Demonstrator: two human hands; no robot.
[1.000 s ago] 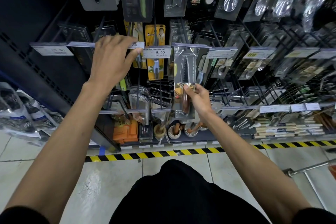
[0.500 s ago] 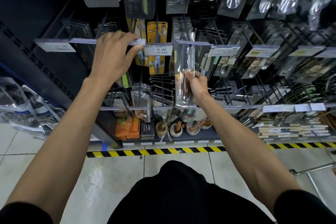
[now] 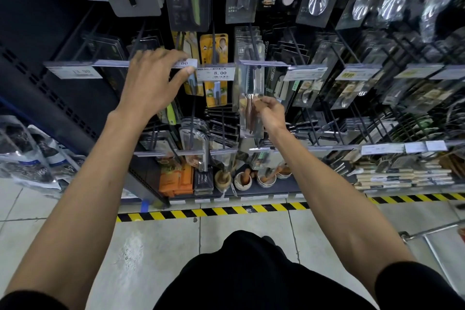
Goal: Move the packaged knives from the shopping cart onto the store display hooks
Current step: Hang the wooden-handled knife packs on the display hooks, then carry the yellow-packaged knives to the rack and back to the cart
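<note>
A packaged knife (image 3: 249, 98) in clear plastic, with a serrated blade and a brown handle, hangs upright at the front end of a display hook (image 3: 256, 64) under a raised price flap. My right hand (image 3: 270, 112) pinches the package at its middle, beside the handle. My left hand (image 3: 151, 83) rests on the price-tag rail (image 3: 75, 72) to the left, thumb under a white tag. More knife packages hang behind on the same hook. A corner of the metal shopping cart (image 3: 432, 234) shows at the lower right; its contents are out of view.
Hooks with packaged peelers, spoons and ladles fill the rack. A yellow peeler pack (image 3: 214, 63) hangs behind the 8.00 tag. Small mortars (image 3: 242, 180) and orange boxes (image 3: 176, 180) stand on the bottom shelf. Yellow-black floor tape (image 3: 201, 212) runs along the rack's foot.
My right hand has lifted the knife package upward and pushed its top onto the hook under the price flap. My left hand has stayed on the tag rail.
</note>
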